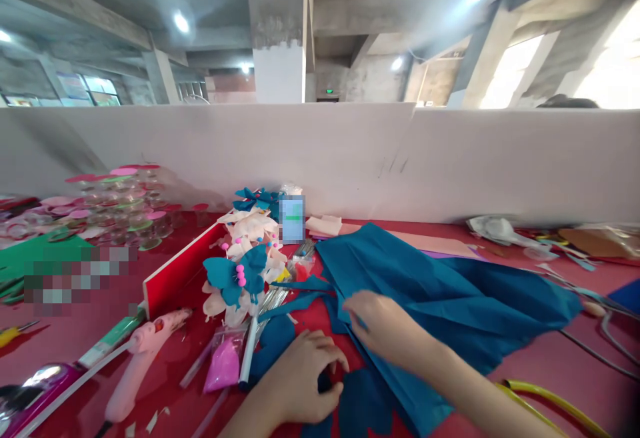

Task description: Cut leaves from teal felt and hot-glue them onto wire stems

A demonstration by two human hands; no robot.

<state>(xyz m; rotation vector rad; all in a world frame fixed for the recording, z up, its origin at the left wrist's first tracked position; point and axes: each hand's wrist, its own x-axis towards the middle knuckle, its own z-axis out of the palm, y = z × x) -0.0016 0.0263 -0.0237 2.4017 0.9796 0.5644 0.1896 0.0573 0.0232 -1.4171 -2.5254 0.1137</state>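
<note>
A large sheet of teal-blue felt-like fabric [425, 298], creased, lies across the middle and right of the red table. My right hand [377, 325] is at its left edge, fingers bent down; blur hides whether they grip the fabric. My left hand [307, 378] rests over cut blue pieces [365, 401], its fingers curled and the thumb apart from them, with nothing visible held. Narrow blue offcuts [295, 305] lie beyond it. Left of that hand are a white marker-like stick [249, 351] and a bag of pink material [223, 365].
Blue and pale fabric flowers [240, 271] stand by a red board [180, 265]. A pink glue gun [145, 358] lies left, with stacked clear cups [125, 205] behind. Yellow-handled scissors [535, 398] are at the right. A phone [293, 221] stands before the white partition [350, 158].
</note>
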